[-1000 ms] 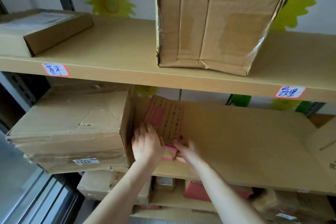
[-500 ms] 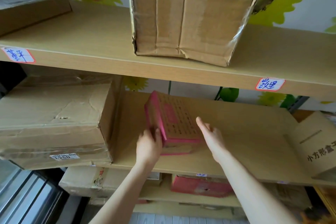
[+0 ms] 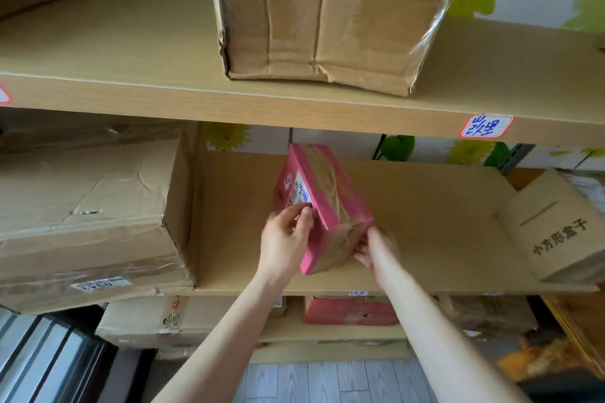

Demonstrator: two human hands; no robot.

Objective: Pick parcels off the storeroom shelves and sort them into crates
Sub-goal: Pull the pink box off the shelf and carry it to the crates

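My left hand (image 3: 283,240) grips the pink-edged, brown-taped cardboard parcel (image 3: 330,203) by its left face; my right hand (image 3: 376,249) meets its near right corner.
I see the left fingers curled onto the face carrying a white handwritten label. The right hand is blurred, so I cannot tell whether it grips or props. The parcel sits tilted between the 2 hands, 1 long edge uppermost, over the cardboard-lined middle shelf (image 3: 425,222) near its front lip. A large creased brown carton (image 3: 88,206) stands left and a smaller printed brown box (image 3: 563,229) right, with bare shelf on either side of the parcel.
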